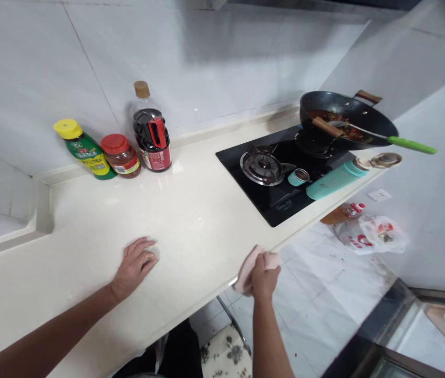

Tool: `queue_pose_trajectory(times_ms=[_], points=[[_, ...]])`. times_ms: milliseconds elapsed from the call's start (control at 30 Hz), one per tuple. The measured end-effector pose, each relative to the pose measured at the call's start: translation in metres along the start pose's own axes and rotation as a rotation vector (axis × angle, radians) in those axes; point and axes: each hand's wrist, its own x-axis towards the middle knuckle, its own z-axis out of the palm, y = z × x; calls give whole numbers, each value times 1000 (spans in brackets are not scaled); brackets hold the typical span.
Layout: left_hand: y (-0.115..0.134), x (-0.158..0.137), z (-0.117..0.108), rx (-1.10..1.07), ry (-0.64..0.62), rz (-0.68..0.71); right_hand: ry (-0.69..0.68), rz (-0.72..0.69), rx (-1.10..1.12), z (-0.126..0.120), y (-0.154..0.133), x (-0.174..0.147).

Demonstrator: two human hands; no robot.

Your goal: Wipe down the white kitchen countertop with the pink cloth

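Observation:
My right hand [265, 275] grips a pale pink cloth [246, 270] at the front edge of the white countertop [194, 231]. Part of the cloth lies on the edge, and my fingers are closed round it. My left hand [135, 265] rests on the countertop further left, fingers loosely bent and a little apart, with nothing in it. Ahead of that hand, by the wall, stand a green bottle with a yellow cap [88, 152], a red-lidded jar [121, 156] and a large bottle of dark sauce [152, 131].
A black gas stove [261, 197] carries a wok [348, 113] with food and a green-handled utensil [411, 144]. A turquoise flask [332, 181] lies at its front edge beside a small turquoise cup [298, 177]. Below are a plastic bag [372, 233] and a patterned stool [226, 352].

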Motion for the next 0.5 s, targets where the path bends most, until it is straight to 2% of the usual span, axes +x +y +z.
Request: queue_pose_trajectory(times_ms=[133,267,333,400,500], points=[[2,2,4,14,-55,-16,64,91,-24,-21,-24,79],[2,2,5,70,-114,-25,102,143,-10,-34,-41,120],[2,2,6,96,-133,-35,114,163,8,-34,-44,120],[2,2,7,111,-138,-42,114,170,34,-30,-42,101],[4,2,8,116,-146,-50,76,157,83,-17,-31,37]])
